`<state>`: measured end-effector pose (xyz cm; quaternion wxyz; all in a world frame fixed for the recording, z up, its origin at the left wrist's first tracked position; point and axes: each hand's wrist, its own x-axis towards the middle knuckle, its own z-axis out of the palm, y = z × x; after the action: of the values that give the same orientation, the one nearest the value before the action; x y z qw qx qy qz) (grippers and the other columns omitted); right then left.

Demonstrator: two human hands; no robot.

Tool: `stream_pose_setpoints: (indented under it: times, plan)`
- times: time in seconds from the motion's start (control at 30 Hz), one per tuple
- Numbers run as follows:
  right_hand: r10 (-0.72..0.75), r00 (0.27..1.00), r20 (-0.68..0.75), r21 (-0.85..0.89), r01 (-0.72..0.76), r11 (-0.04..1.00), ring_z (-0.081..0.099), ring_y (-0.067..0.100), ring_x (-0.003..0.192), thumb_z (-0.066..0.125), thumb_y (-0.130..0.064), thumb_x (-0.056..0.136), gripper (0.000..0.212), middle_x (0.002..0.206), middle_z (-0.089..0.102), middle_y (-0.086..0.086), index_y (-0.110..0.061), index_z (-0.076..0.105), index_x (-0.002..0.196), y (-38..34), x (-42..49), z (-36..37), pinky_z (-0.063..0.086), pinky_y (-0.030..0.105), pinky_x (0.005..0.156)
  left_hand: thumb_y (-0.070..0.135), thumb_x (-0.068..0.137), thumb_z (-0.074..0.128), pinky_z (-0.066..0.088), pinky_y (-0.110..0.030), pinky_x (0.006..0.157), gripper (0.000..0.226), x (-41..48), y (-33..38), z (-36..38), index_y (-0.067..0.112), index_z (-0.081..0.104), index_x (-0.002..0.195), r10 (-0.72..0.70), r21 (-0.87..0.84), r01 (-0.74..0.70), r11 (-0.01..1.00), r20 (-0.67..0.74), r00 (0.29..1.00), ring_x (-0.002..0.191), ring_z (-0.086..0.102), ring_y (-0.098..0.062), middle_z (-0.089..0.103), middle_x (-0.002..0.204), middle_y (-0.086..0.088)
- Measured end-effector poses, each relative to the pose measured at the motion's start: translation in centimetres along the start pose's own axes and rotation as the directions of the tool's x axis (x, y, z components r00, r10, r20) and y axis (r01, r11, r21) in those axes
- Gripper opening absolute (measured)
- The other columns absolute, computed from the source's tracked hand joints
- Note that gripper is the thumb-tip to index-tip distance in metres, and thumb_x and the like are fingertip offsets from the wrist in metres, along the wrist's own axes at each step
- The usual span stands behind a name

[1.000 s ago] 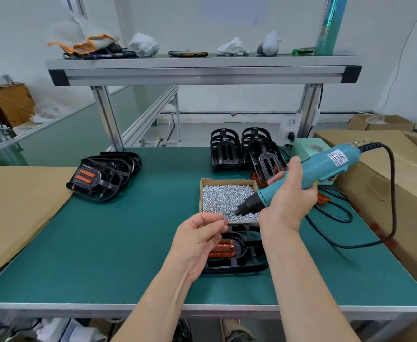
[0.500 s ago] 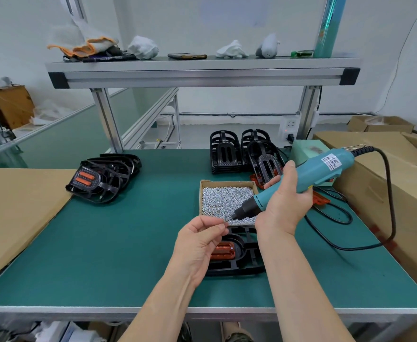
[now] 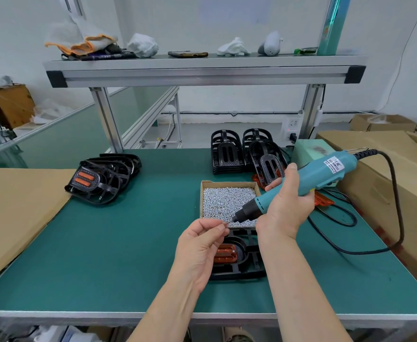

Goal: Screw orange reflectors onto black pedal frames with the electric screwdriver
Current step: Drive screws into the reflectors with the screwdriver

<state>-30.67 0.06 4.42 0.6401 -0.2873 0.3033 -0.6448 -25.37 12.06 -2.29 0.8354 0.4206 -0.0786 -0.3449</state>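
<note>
Right hand point(image 3: 286, 206) grips the screwdriver point(image 3: 301, 181), bit angled down-left. Left hand point(image 3: 203, 245) comes up under it, thumb and fingertips pinching a tiny screw point(image 3: 225, 224) right at the tip. Below them the pedal point(image 3: 249, 262) lies flat on the mat point(image 3: 103, 255), reflector point(image 3: 224, 253) seated inside, just in front of the screw box point(image 3: 228, 201).
</note>
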Motion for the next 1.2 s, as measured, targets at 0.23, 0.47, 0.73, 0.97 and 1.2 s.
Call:
stream_pose_setpoints:
  times: [0.23, 0.47, 0.73, 0.97, 1.2]
  plan:
    - [0.016, 1.0, -0.004, 0.001, -0.016, 1.0, 0.051, 0.01, 0.05, 0.069, -0.029, 0.092, 0.021, 0.053, 0.054, -0.008, -0.016, 0.056, 0.104, 0.9, 0.4, 0.1, 0.049, 0.023, 0.053, -0.004, 0.063, 0.072, 0.057, -0.023, 0.069, 0.015, 0.8, -0.4, -0.5, 0.001, 0.069, 0.077, 0.007, 0.024, -0.007, 1.0, 0.004, 1.0, 0.072, 0.068, -0.019, 0.069, 0.079, -0.013]
    - [0.036, 0.999, -0.02, 0.002, -0.036, 0.999, 0.051, 0.011, 0.049, 0.069, -0.029, 0.092, 0.018, 0.054, 0.054, -0.007, -0.018, 0.055, 0.098, 1.4, 0.4, 0.2, 0.048, 0.025, 0.055, -0.011, 0.075, 0.069, 0.056, -0.024, 0.073, 0.019, 0.9, -0.7, -0.7, 0.008, 0.071, 0.073, 0.082, 0.12, -0.08, 0.99, -0.011, 0.997, 0.075, 0.067, -0.019, 0.069, 0.079, -0.011]
    - [0.109, 0.991, -0.077, 0.026, -0.107, 0.994, 0.053, 0.008, 0.049, 0.069, -0.031, 0.093, 0.019, 0.051, 0.054, -0.01, -0.019, 0.055, 0.099, 1.5, 1.0, 0.2, 0.049, 0.019, 0.052, -0.004, 0.077, 0.074, 0.052, -0.039, 0.09, 0.021, 1.2, -0.9, -0.7, 0.016, 0.074, 0.076, 0.204, 0.281, -0.199, 0.939, 0.012, 0.979, 0.088, 0.066, -0.025, 0.072, 0.086, -0.011]
    - [0.095, 0.995, 0.001, 0.047, -0.095, 0.994, 0.052, 0.007, 0.051, 0.069, -0.028, 0.093, 0.019, 0.054, 0.054, -0.01, -0.017, 0.056, 0.102, 1.8, 0.8, 0.2, 0.048, 0.024, 0.059, -0.001, 0.074, 0.073, 0.053, -0.025, 0.081, 0.033, 1.5, -0.5, -1.3, 0.017, 0.075, 0.102, 0.148, 0.193, -0.164, 0.967, 0.096, 0.984, 0.079, 0.066, -0.02, 0.068, 0.084, -0.009]
    - [0.154, 0.984, -0.094, 0.023, -0.152, 0.988, 0.052, 0.007, 0.047, 0.069, -0.029, 0.092, 0.018, 0.05, 0.054, -0.01, -0.017, 0.056, 0.094, 2.1, 1.1, 0.2, 0.048, 0.021, 0.052, -0.009, 0.084, 0.068, 0.049, -0.015, 0.086, 0.041, 0.7, -0.3, -1.3, 0.029, 0.074, 0.099, 0.485, 0.668, -0.51, 0.542, 0.248, 0.839, 0.092, 0.068, -0.011, 0.073, 0.096, 0.009]
